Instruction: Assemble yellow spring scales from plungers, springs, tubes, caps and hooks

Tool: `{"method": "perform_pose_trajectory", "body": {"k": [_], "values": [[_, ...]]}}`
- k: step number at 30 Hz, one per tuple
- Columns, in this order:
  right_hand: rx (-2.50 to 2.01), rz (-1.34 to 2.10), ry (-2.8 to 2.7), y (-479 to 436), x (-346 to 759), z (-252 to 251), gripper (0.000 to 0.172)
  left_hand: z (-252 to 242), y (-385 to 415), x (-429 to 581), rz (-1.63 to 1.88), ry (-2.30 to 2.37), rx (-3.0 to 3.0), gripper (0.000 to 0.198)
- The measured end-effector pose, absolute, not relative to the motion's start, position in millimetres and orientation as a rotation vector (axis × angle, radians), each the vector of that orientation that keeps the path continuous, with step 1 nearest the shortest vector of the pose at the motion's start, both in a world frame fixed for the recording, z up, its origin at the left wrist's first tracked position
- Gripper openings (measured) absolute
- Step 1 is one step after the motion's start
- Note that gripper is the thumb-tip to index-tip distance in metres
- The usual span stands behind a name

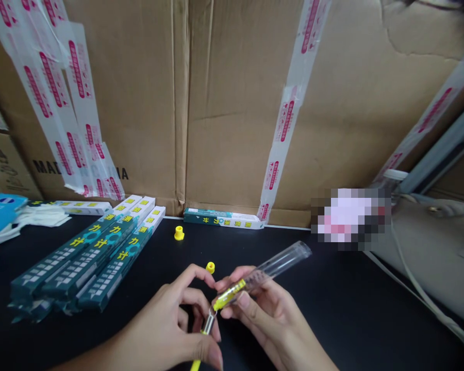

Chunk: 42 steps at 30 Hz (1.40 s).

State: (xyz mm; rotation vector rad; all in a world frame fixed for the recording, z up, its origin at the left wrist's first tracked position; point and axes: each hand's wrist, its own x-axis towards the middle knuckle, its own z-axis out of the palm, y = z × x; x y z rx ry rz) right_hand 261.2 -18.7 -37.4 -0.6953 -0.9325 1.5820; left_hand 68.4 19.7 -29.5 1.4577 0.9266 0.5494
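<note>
My right hand [265, 309] is closed round a clear plastic tube [282, 263], which slants up to the right. A yellow piece [230, 294] sits in the tube's lower end, between thumb and fingers. My left hand [193, 319] grips a thin part with a silvery metal section [209, 323] and a yellow rod [195, 365] below it. A small wire loop lies between the metal section and the yellow piece; whether they are hooked together I cannot tell. Just behind my left fingers lies a small yellow cap [211, 267]. Another yellow cap [179, 233] stands farther back on the black table.
Several green and white spring scale boxes [88, 257] lie stacked at left, one more box [222, 218] at the back. Blue packaging [3, 214] is far left. A big taped carton [232, 103] walls off the back. Cables [421, 299] and a blurred-out object [348, 214] are at right.
</note>
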Motion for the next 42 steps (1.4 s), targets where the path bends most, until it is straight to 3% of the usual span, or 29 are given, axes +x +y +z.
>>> {"method": "perform_pose_trajectory", "body": {"k": [11, 16, 21, 30, 42], "values": [[-0.800, 1.418, -0.859, -9.2, 283.3, -23.6, 0.020, -31.5, 13.0, 68.2, 0.442, 1.010, 1.717, 0.063], [-0.810, 1.377, -0.814, -4.0, 289.5, -22.5, 0.024, -27.3, 14.3, 70.2, 0.358, 1.012, 1.832, 0.021], [-0.804, 1.420, -0.785, -2.6, 291.2, -23.4, 0.025, -25.3, 14.3, 70.9, 0.405, 0.966, 1.770, 0.034], [-0.783, 1.553, -0.919, -7.8, 285.0, -23.4, 0.023, -23.1, 14.6, 69.5, 0.423, 0.925, 1.741, 0.037], [-0.763, 1.628, -0.926, -16.4, 278.3, -25.2, 0.023, -32.0, 14.2, 68.8, 0.531, 0.951, 1.601, 0.026]]}}
